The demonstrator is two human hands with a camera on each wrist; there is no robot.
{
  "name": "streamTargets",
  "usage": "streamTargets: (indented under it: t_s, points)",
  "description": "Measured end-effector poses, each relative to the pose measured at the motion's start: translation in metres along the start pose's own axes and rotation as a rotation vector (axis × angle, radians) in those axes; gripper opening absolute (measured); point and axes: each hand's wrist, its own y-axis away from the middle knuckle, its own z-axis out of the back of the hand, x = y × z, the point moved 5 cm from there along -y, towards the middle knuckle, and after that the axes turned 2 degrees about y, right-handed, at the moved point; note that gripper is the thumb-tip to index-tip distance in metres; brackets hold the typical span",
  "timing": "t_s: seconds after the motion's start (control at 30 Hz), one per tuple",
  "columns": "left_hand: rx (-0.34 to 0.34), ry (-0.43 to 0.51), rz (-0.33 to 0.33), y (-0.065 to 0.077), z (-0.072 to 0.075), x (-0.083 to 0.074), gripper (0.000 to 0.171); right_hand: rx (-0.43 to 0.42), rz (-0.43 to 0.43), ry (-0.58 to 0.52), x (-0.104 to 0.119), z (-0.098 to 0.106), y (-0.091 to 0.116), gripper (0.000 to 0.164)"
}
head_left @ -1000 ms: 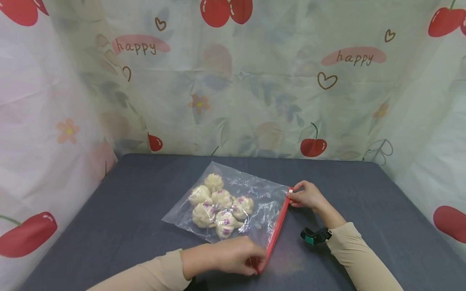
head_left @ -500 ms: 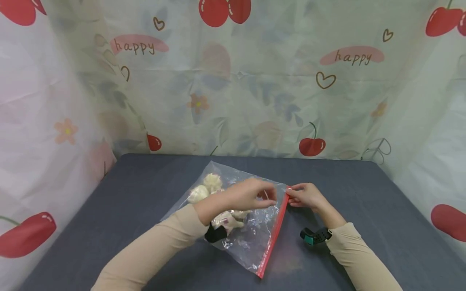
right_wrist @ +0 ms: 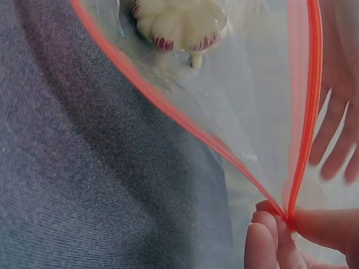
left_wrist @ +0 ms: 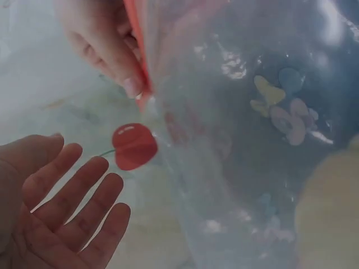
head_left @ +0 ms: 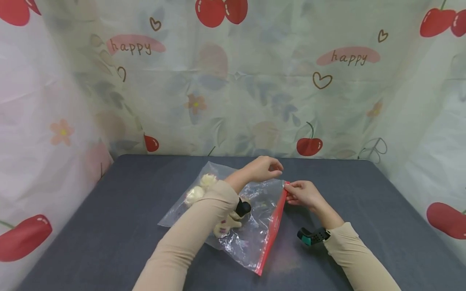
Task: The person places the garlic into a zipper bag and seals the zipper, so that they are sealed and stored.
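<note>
A clear zip bag (head_left: 247, 248) with a red zip edge (head_left: 274, 226) lies slanted across the dark table. Inside are several pale garlic bulbs (head_left: 195, 195) with purple marks, partly hidden by the left arm. My right hand (head_left: 303, 195) pinches the far corner of the red edge between thumb and fingers. In the right wrist view the two red strips (right_wrist: 168, 109) spread apart from that pinched corner, with a garlic bulb (right_wrist: 179, 25) behind the film. My left hand (head_left: 263, 168) reaches over the bag near its far side, fingers loose and spread in the left wrist view, holding nothing.
A dark table (head_left: 109, 242) carries the bag. Printed curtains (head_left: 233, 93) with cherries and hearts rise behind the table and at both sides. A black and teal strap (head_left: 309, 236) hangs at the right wrist, and a black device (head_left: 243, 207) sits on the left.
My left hand has let go of the near end of the red edge and moved up and away over the bag. The right hand keeps its pinch; the red edge has widened.
</note>
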Motion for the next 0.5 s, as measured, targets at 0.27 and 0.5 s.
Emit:
streamTargets:
  t_s: [0.27, 0.5]
  points:
    - [0.057, -0.03, 0.052, -0.025, -0.023, 0.004, 0.028, 0.001, 0.009, -0.013, 0.001, 0.001, 0.001, 0.039]
    - [0.073, -0.057, 0.099, -0.032, -0.037, 0.009, 0.025, -0.01, 0.014, 0.004, 0.002, 0.001, 0.001, 0.041]
